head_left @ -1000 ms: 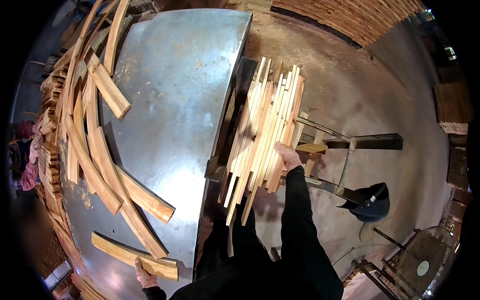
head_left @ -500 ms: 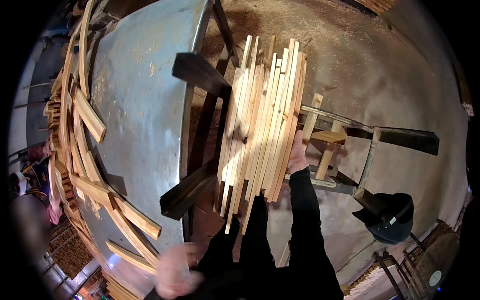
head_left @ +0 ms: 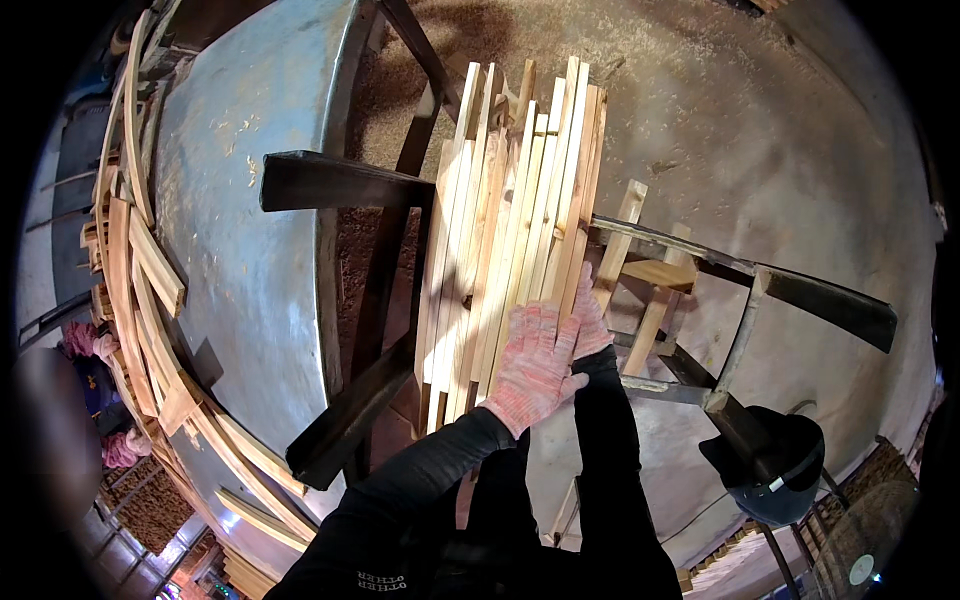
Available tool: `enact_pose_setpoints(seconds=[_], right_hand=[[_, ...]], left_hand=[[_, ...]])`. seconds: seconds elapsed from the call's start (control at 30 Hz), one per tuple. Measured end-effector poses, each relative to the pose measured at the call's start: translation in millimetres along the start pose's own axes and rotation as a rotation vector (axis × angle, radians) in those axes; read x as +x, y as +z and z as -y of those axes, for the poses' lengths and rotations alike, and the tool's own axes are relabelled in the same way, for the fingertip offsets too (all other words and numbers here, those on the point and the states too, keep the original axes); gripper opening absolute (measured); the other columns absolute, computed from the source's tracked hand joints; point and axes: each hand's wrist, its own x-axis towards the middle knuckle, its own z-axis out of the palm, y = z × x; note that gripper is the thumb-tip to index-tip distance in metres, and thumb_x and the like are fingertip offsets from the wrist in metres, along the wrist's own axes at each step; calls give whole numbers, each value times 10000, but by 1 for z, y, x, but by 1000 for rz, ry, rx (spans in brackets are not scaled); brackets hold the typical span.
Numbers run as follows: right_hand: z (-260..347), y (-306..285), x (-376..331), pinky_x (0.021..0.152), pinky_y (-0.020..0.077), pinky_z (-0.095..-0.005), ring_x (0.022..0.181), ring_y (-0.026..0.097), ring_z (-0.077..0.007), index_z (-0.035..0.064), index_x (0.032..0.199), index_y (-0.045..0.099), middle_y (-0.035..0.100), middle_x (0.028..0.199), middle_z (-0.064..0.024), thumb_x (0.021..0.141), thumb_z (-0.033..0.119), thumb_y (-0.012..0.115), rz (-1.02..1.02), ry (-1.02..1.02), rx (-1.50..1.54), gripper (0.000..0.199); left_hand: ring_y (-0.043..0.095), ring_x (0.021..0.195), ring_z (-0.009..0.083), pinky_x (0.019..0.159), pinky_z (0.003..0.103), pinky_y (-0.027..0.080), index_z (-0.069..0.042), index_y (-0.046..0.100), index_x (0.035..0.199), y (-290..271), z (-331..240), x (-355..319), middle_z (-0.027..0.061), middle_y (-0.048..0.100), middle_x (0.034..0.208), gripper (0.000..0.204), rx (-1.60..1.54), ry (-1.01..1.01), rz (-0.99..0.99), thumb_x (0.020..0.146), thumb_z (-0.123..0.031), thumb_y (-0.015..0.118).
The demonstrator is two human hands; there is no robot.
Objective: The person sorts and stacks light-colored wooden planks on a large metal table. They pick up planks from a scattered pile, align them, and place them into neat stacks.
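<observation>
A stack of long, pale wooden strips (head_left: 520, 220) lies before me, their ends uneven at both the far and near sides. Across the near part of the stack, my left hand (head_left: 530, 370) in a pinkish-white knit glove rests palm down, fingers stretched out and thumb apart. Beside it, my right hand (head_left: 590, 322), gloved alike, lies against the right side of the stack with its fingers straight and pointing away from me. The left fingertips overlap part of the right hand. Neither hand is wrapped around a strip.
Dark metal uprights (head_left: 345, 182) flank the stack on the left, beside a grey metal table (head_left: 250, 210) with wood pieces (head_left: 160, 260) along its far left. To the right, a metal frame (head_left: 745, 320) carries a black cap (head_left: 765, 465). Another person's gloved hand (head_left: 125, 447) shows far left.
My left hand has come up from the lower left, blurred before, onto the near part of the stack. The view has shifted slightly, and the right hand stays at the stack's right side.
</observation>
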Motion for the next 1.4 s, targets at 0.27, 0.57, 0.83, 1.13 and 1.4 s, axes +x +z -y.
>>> enact_pose_setpoints(seconds=[0.27,0.57,0.83,1.13,1.4], right_hand=[[5,7,-3,968,513,-297,1130,605,-172,75,1544,371,585,1348,-51,962,361,670,-32,-52,-122,713],[-7,18,-23,965,512,-292,1124,604,-163,79,1557,349,578,1353,-45,967,277,678,-65,-141,-215,703],[-11,27,-32,954,509,-276,1117,603,-149,84,1574,315,570,1358,-38,960,135,654,-50,-255,-275,703],[-1,13,-30,914,516,-226,1073,595,-96,123,1581,293,589,1286,-21,870,-13,743,-39,-12,-276,852],[9,34,-34,940,527,-294,1112,597,-151,145,1577,297,579,1303,-28,840,-5,753,-55,-9,-233,880]], left_hand=[[451,1215,450,1081,617,303,-32,487,1279,12,12,6,238,464,1245,722,28,75,-108,715,-381,771],[470,1179,460,1041,604,339,-27,505,1227,8,12,-16,239,473,1206,700,-101,95,-93,655,-269,828],[409,1294,503,1144,656,207,50,519,1285,1,53,-12,295,477,1309,637,108,-34,-330,854,-398,656],[438,1284,468,1100,668,238,50,461,1405,-68,64,152,259,517,1397,639,268,-133,-651,946,-388,538],[406,1416,402,1168,691,98,-11,440,1480,-63,94,236,185,516,1480,676,459,-17,-483,1022,-507,427]])
